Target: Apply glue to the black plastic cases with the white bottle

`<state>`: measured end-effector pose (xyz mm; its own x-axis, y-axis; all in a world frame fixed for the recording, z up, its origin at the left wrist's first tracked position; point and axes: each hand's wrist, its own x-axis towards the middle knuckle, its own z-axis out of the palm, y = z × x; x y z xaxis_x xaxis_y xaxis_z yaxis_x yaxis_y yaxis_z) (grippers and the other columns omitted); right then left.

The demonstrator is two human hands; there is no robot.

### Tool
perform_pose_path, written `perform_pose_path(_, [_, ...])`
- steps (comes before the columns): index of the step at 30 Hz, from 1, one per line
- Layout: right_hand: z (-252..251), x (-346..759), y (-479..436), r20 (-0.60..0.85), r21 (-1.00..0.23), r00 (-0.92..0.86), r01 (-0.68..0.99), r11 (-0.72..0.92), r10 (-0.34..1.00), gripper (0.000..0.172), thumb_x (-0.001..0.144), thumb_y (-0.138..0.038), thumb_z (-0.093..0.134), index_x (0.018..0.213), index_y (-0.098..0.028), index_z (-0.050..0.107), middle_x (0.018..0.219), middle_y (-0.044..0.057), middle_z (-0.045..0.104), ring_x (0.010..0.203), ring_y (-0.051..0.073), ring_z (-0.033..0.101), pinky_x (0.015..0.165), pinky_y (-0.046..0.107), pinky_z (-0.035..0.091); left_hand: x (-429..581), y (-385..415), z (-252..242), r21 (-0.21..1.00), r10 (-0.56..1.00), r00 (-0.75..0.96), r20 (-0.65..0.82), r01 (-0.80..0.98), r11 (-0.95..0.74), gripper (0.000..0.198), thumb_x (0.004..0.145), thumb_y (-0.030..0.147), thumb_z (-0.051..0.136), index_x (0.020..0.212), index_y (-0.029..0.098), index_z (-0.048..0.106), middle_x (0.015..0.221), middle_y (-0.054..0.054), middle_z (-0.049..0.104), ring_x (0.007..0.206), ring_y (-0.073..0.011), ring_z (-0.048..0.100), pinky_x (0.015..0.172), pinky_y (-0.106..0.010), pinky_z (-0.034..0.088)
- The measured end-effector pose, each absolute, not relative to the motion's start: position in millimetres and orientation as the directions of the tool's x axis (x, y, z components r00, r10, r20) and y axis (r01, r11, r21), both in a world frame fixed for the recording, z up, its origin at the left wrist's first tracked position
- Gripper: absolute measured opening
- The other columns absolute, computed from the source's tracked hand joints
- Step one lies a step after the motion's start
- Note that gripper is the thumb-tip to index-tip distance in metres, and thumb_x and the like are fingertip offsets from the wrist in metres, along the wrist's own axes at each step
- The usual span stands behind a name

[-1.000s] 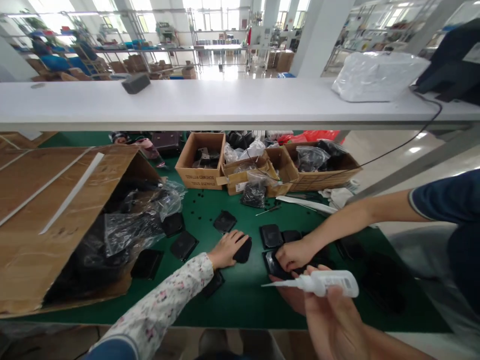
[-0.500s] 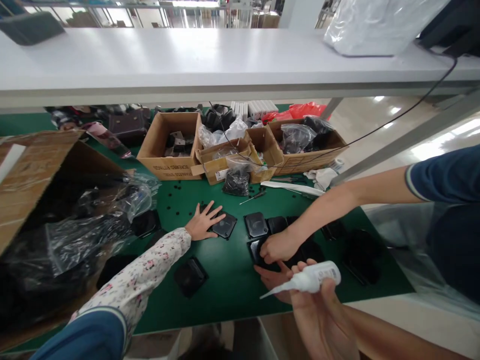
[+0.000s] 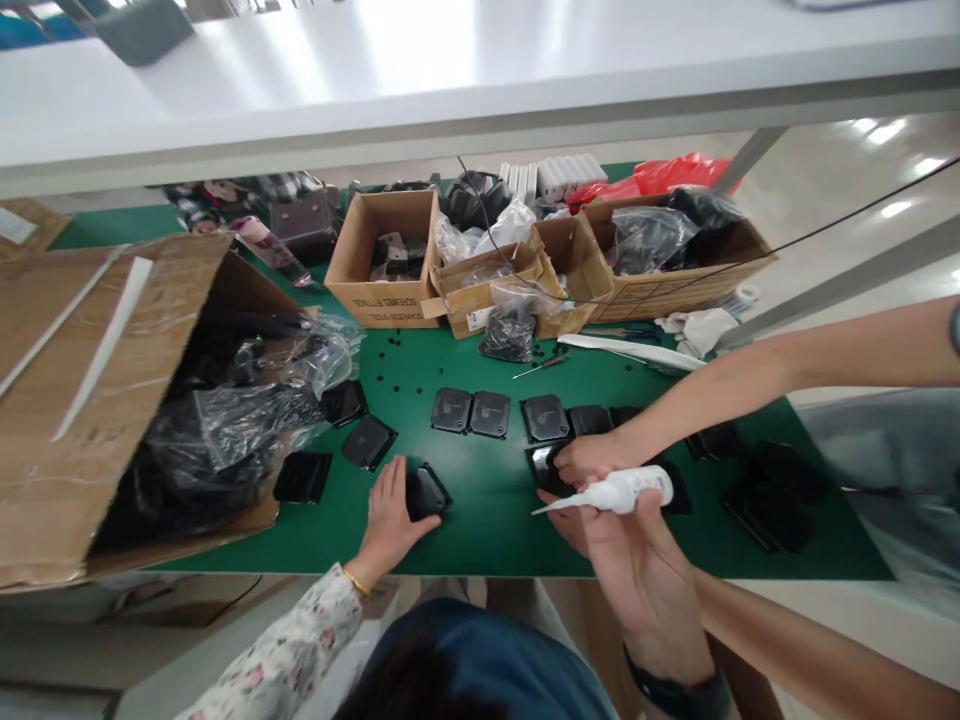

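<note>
My left hand point(image 3: 391, 515), in a floral sleeve, is at a black square cover point(image 3: 427, 492) near the table's front edge. Its fingers lie along the cover's left side and the thumb is spread at the near side. In my right hand point(image 3: 634, 560) is a white squeeze bottle point(image 3: 622, 492), its thin nozzle pointing left. Two matching covers point(image 3: 490, 413) lie side by side beyond my left hand. Just behind the nozzle, a co-worker's hands point(image 3: 592, 460) work on another black cover point(image 3: 546, 462), partly hiding it.
A large carton point(image 3: 97, 400) with black parts and plastic wrap stands at the left. Smaller boxes point(image 3: 390, 305) line the back. A screwdriver point(image 3: 541, 367) and a bag of small black pieces point(image 3: 507, 335) lie on the green table point(image 3: 480, 540). A white shelf point(image 3: 450, 110) crosses above.
My left hand has left the flat cover at the back and moved nearer, to the front cover. Two covers now show side by side there. The view has tilted down; the bottle stays in my right hand.
</note>
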<state>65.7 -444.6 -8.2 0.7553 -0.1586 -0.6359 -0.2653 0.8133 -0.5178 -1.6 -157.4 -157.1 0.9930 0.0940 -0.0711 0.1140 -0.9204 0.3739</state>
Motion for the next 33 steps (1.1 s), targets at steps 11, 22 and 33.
perform_pose_path(11, [-10.8,77.5,-403.2,-0.591,-0.425,0.806,-0.279,0.861,-0.030,0.035,0.066,-0.029,0.086,0.093,-0.022,0.065,0.092,-0.002,0.069,0.088,0.012,0.064,0.079,0.025,0.055,35.7,-161.2,-71.0,0.470,0.057,0.996,0.068,0.018,-0.883,0.089,0.072,0.032,0.067,0.146,0.015,0.021,0.136,-0.016,0.038,0.127,-0.0321,0.040,0.108,-0.048,0.035])
perform_pose_path(22, [24.3,72.9,-363.9,-0.401,-0.624,0.907,-0.168,0.763,-0.128,0.033,0.067,-0.033,0.083,0.091,-0.022,0.064,0.090,-0.002,0.066,0.083,0.014,0.061,0.074,0.027,0.052,34.2,-167.3,46.4,0.286,-0.042,0.930,0.364,-0.155,-0.946,0.092,0.077,0.034,0.067,0.150,0.017,0.014,0.133,-0.018,0.038,0.124,-0.0344,0.039,0.104,-0.052,0.038])
perform_pose_path(33, [27.8,68.4,-358.2,-0.333,-0.682,0.930,-0.125,0.721,-0.154,0.035,0.071,-0.038,0.081,0.097,-0.023,0.063,0.093,0.000,0.066,0.085,0.016,0.061,0.079,0.030,0.052,29.2,-167.7,54.5,0.279,-0.046,0.914,0.404,-0.171,-0.945,0.093,0.077,0.032,0.068,0.151,0.020,0.013,0.133,-0.017,0.039,0.123,-0.0348,0.041,0.101,-0.053,0.041])
